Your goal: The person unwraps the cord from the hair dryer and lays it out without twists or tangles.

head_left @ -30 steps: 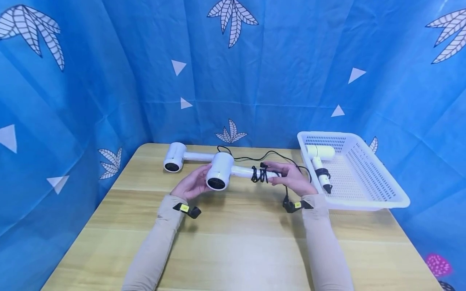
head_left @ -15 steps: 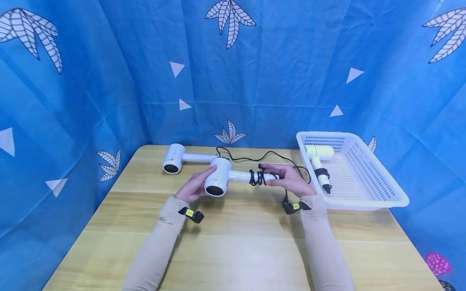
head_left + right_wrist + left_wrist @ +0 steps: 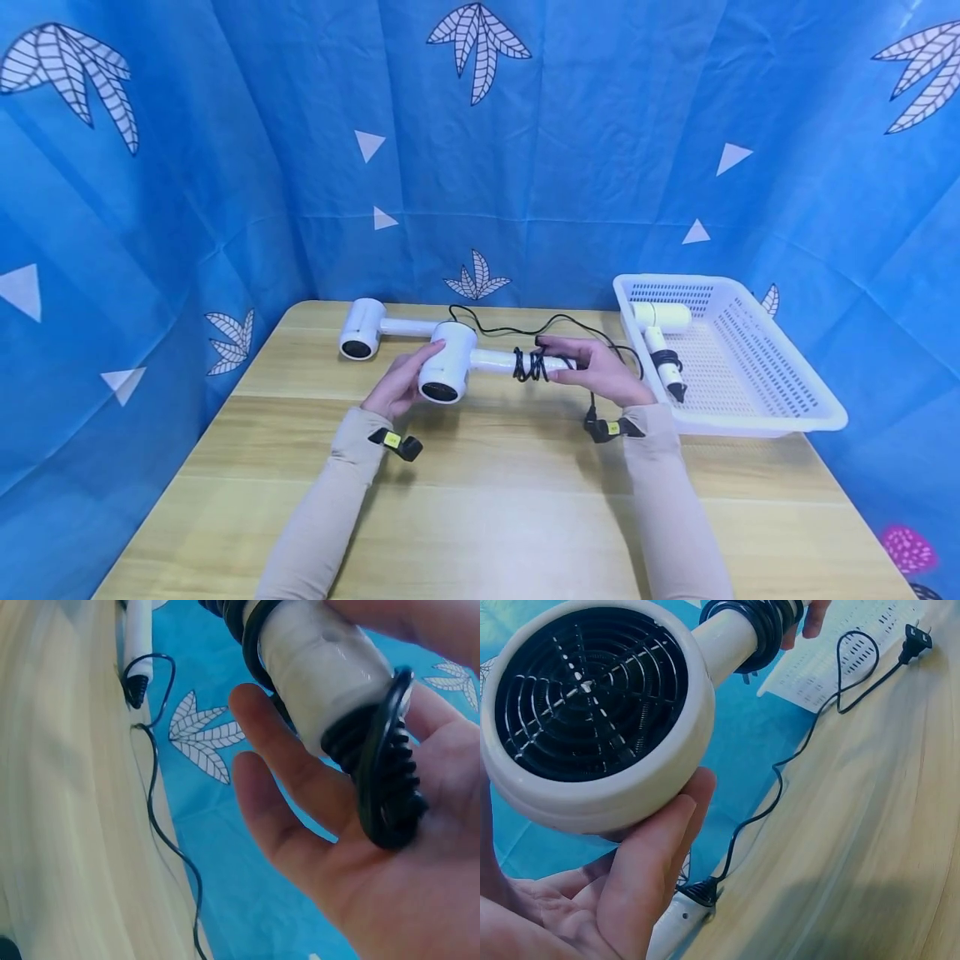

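A white hair dryer [image 3: 447, 360] is held above the table between both hands, its black grille facing the near side. My left hand [image 3: 401, 385] grips the round head from the left, thumb on the near side; in the left wrist view the fingers lie under the head [image 3: 697, 750]. Around the end of the handle [image 3: 322, 660], my right hand [image 3: 596, 369] curls its fingers and thumb. A black cord [image 3: 531, 365] is wound about that handle. Behind, a second white hair dryer [image 3: 363, 327] lies on the table, its handle end partly hidden by the held one.
The second dryer's loose black cord [image 3: 517, 330] runs along the back of the table to the right, its plug showing in the left wrist view [image 3: 915, 643]. A white perforated basket [image 3: 806, 392] stands at the right with another hair dryer [image 3: 663, 317] in it. Blue curtain [image 3: 585, 167] hangs behind.
The left hand has shifted its hold on the dryer's head, the thumb now over its near side. The head has dropped slightly and tilted. The right hand stays on the handle.
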Action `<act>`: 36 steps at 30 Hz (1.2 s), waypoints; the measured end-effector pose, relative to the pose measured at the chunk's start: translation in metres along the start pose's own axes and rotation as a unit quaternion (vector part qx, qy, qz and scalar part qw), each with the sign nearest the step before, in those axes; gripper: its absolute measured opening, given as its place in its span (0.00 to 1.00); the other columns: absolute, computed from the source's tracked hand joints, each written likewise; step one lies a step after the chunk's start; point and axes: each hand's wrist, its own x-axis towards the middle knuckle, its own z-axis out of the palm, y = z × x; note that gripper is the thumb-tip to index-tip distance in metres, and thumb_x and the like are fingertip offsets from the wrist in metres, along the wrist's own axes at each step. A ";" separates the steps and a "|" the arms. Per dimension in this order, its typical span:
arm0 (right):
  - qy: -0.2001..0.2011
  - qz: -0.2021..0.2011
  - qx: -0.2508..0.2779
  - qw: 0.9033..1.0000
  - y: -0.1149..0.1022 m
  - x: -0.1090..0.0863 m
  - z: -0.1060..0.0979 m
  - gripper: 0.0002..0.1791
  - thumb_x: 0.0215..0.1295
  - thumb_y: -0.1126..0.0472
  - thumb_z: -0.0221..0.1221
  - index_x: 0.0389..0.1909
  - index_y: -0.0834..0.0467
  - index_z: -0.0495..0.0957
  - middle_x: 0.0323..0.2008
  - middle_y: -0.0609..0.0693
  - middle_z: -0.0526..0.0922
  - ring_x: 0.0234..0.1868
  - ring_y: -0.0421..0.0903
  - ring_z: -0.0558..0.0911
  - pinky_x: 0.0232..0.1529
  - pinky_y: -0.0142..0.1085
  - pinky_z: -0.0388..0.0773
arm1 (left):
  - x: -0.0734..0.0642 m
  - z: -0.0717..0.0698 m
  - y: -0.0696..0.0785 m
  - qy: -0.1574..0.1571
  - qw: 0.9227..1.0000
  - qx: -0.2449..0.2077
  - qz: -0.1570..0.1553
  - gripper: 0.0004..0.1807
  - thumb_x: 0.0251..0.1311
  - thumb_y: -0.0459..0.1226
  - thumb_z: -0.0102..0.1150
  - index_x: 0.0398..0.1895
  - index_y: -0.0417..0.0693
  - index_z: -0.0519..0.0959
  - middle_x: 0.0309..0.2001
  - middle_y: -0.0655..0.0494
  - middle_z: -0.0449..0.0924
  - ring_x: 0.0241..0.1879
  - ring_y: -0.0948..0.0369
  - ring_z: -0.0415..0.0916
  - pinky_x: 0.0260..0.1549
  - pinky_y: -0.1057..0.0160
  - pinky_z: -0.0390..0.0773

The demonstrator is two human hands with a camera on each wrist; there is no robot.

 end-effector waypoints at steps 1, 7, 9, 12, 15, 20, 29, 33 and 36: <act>0.000 0.002 -0.004 1.000 -0.001 0.000 0.000 0.35 0.64 0.64 0.69 0.72 0.57 0.72 0.65 0.60 0.81 0.61 0.45 0.85 0.58 0.27 0.79 | 0.000 0.000 0.000 0.004 1.000 0.001 0.000 0.36 0.68 0.58 0.61 0.66 0.40 0.73 0.42 0.57 0.86 0.40 0.63 0.85 0.37 0.65 0.86; 0.044 0.041 -0.026 0.998 -0.010 0.001 0.003 0.25 0.74 0.55 0.62 0.69 0.56 0.75 0.64 0.58 0.82 0.29 0.31 0.81 0.28 0.24 0.76 | 0.000 0.000 0.000 0.010 1.000 0.011 0.000 0.36 0.68 0.59 0.61 0.66 0.40 0.73 0.42 0.58 0.85 0.40 0.64 0.84 0.37 0.66 0.85; 0.079 0.054 -0.038 0.995 -0.015 0.002 0.006 0.23 0.75 0.52 0.61 0.66 0.56 0.79 0.59 0.57 0.86 0.21 0.32 0.72 0.21 0.27 0.68 | 0.000 0.001 0.000 0.007 1.000 0.010 0.002 0.37 0.67 0.59 0.61 0.66 0.40 0.73 0.42 0.58 0.85 0.40 0.64 0.84 0.37 0.66 0.84; 0.134 0.060 -0.047 0.988 -0.023 0.004 0.013 0.20 0.73 0.51 0.63 0.59 0.58 0.84 0.53 0.58 0.89 0.29 0.39 0.83 0.34 0.33 0.81 | 0.000 0.002 0.000 0.004 1.000 0.011 0.005 0.38 0.66 0.59 0.62 0.66 0.39 0.73 0.41 0.58 0.86 0.40 0.64 0.85 0.36 0.66 0.84; 0.178 0.055 -0.055 0.981 -0.029 0.006 0.021 0.18 0.70 0.53 0.66 0.53 0.59 0.87 0.50 0.58 0.90 0.54 0.48 0.88 0.60 0.44 0.82 | -0.001 0.003 0.000 0.004 1.000 0.015 0.006 0.37 0.67 0.59 0.61 0.65 0.39 0.74 0.40 0.59 0.86 0.39 0.64 0.85 0.36 0.66 0.84; 0.221 0.060 -0.038 0.973 -0.037 0.007 0.029 0.16 0.66 0.57 0.70 0.51 0.60 0.86 0.45 0.59 0.91 0.47 0.47 0.90 0.52 0.38 0.83 | -0.001 0.004 -0.002 0.003 1.000 0.016 0.005 0.35 0.68 0.58 0.61 0.64 0.39 0.75 0.39 0.59 0.87 0.38 0.64 0.85 0.35 0.66 0.85; 0.225 0.112 0.022 0.968 -0.047 0.004 0.027 0.44 0.62 0.57 0.72 0.77 0.54 0.62 0.39 0.46 0.90 0.46 0.40 0.86 0.55 0.36 0.75 | 0.000 0.006 -0.003 -0.013 1.000 0.014 0.012 0.34 0.67 0.58 0.62 0.63 0.40 0.76 0.40 0.59 0.87 0.38 0.64 0.85 0.35 0.66 0.85; 0.207 0.105 0.050 0.971 -0.048 0.002 0.025 0.43 0.62 0.61 0.71 0.76 0.61 0.63 0.37 0.41 0.90 0.46 0.37 0.85 0.55 0.30 0.77 | 0.001 0.006 -0.004 -0.017 1.000 0.010 0.007 0.34 0.67 0.58 0.61 0.63 0.40 0.75 0.40 0.59 0.87 0.38 0.64 0.86 0.36 0.67 0.85; 0.203 0.102 0.061 0.972 -0.048 0.002 0.023 0.40 0.65 0.59 0.69 0.75 0.65 0.63 0.34 0.38 0.89 0.47 0.34 0.84 0.53 0.26 0.77 | 0.002 0.005 -0.005 -0.018 1.000 0.004 0.005 0.33 0.69 0.57 0.60 0.62 0.40 0.75 0.39 0.59 0.87 0.37 0.64 0.86 0.35 0.67 0.85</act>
